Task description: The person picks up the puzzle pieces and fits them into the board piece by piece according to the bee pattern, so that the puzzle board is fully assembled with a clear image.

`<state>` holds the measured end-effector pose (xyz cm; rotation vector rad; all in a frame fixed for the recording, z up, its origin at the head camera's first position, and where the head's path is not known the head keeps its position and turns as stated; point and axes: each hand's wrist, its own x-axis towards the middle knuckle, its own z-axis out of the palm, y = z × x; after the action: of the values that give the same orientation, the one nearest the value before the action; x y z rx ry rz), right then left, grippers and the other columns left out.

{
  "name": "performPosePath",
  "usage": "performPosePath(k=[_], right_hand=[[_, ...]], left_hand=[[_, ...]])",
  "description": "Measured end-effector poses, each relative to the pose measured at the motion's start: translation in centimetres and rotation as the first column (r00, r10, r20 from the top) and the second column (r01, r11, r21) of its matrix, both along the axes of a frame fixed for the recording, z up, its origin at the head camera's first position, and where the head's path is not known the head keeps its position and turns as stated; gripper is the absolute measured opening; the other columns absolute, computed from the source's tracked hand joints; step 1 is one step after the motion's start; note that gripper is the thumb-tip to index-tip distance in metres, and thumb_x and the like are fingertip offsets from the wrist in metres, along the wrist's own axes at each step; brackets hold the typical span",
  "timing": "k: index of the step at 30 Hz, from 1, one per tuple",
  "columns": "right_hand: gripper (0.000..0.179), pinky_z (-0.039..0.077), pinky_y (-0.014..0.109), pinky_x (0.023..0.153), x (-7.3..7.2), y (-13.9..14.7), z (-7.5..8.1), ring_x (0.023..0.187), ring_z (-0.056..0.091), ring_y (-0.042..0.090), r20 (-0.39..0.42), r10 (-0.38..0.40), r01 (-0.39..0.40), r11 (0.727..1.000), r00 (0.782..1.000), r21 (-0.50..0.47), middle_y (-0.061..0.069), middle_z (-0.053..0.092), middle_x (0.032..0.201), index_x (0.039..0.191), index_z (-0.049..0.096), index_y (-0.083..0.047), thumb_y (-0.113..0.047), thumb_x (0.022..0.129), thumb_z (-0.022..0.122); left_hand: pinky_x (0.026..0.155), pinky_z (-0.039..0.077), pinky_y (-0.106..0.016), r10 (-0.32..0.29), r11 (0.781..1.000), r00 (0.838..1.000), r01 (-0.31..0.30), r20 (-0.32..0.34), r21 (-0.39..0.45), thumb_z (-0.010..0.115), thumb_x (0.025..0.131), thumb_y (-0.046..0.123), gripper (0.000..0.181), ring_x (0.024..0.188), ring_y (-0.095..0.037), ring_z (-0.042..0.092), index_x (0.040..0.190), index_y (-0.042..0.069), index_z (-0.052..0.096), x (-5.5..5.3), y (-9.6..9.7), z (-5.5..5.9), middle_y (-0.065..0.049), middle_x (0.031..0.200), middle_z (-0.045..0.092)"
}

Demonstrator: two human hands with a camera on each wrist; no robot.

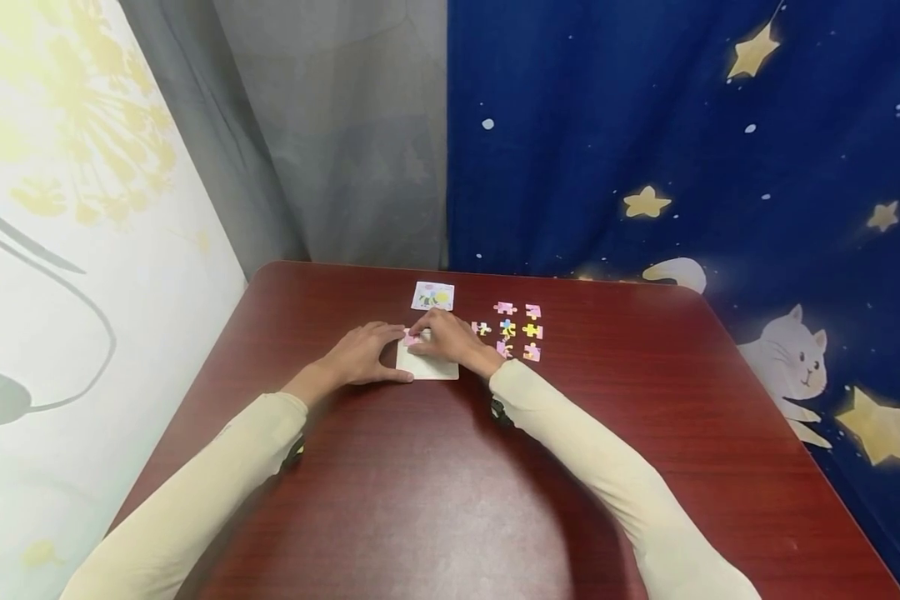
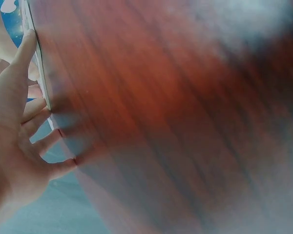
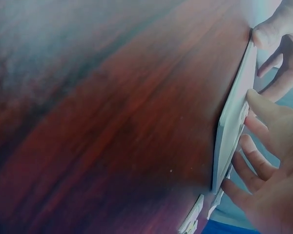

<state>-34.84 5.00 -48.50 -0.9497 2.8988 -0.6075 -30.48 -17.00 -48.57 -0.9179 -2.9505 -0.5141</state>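
A white puzzle board (image 1: 437,370) lies flat on the table. My left hand (image 1: 360,353) rests along its left side, thumb at the near left corner and the other fingers spread by the far left corner. My right hand (image 1: 452,337) reaches over the board from the right. Its thumb and index finger pinch a pink puzzle piece (image 1: 410,340) at the board's far left corner. In the right wrist view the board (image 3: 233,114) appears nearly edge-on, and the right thumb (image 3: 260,103) points onto its top face. The fingers partly cover the piece.
Several loose puzzle pieces (image 1: 532,331), pink and yellow, lie in rough rows right of the board. A small picture card (image 1: 432,296) lies just beyond it. The reddish-brown table (image 1: 435,500) has curtains (image 1: 345,133) behind it and a pale patterned surface at left.
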Motion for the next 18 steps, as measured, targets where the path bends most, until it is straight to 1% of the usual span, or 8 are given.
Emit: performPosePath(k=[3, 8, 11, 18], right_hand=[[0.036, 0.053, 0.033, 0.095, 0.06, -0.10, 0.04, 0.117, 0.061, 0.014, 0.001, -0.004, 0.004, 1.000, 1.000, 0.000, -0.003, 0.070, 0.123, 0.121, 0.078, -0.022, -0.042, 0.091, 0.081], [0.035, 0.053, 0.033, 0.092, 0.09, -0.22, 0.23, 0.112, 0.061, 0.014, 0.012, -0.025, 0.025, 1.000, 1.000, -0.011, -0.002, 0.069, 0.119, 0.119, 0.079, -0.022, -0.041, 0.090, 0.082], [0.034, 0.053, 0.034, 0.090, 0.14, -0.23, 0.40, 0.110, 0.062, 0.016, 0.011, -0.034, 0.034, 0.999, 0.999, -0.005, -0.001, 0.069, 0.119, 0.118, 0.078, -0.022, -0.041, 0.090, 0.083], [0.034, 0.054, 0.036, 0.090, 0.31, -0.20, 0.51, 0.110, 0.063, 0.017, 0.006, -0.032, 0.032, 0.999, 0.999, -0.001, 0.000, 0.069, 0.119, 0.117, 0.078, -0.021, -0.041, 0.090, 0.083]], left_hand=[[0.112, 0.039, -0.060, -0.003, 1.000, 1.000, 0.003, -0.002, 0.009, 0.082, 0.079, 0.065, 0.094, 0.140, -0.038, 0.048, 0.146, 0.004, 0.059, 0.04, -0.07, 0.05, -0.015, 0.149, 0.057], [0.114, 0.038, -0.059, -0.005, 1.000, 1.000, 0.005, 0.012, 0.000, 0.081, 0.080, 0.066, 0.093, 0.142, -0.036, 0.047, 0.147, 0.006, 0.059, -0.15, -0.13, -0.08, -0.013, 0.152, 0.055], [0.115, 0.037, -0.059, -0.010, 1.000, 1.000, 0.010, 0.017, -0.005, 0.080, 0.080, 0.066, 0.092, 0.142, -0.037, 0.046, 0.146, 0.005, 0.060, -0.24, -0.07, -0.10, -0.014, 0.153, 0.054], [0.114, 0.036, -0.062, -0.006, 1.000, 0.999, 0.007, 0.035, -0.026, 0.078, 0.081, 0.069, 0.093, 0.144, -0.036, 0.043, 0.147, 0.007, 0.059, -0.24, -0.03, -0.08, -0.011, 0.158, 0.049]])
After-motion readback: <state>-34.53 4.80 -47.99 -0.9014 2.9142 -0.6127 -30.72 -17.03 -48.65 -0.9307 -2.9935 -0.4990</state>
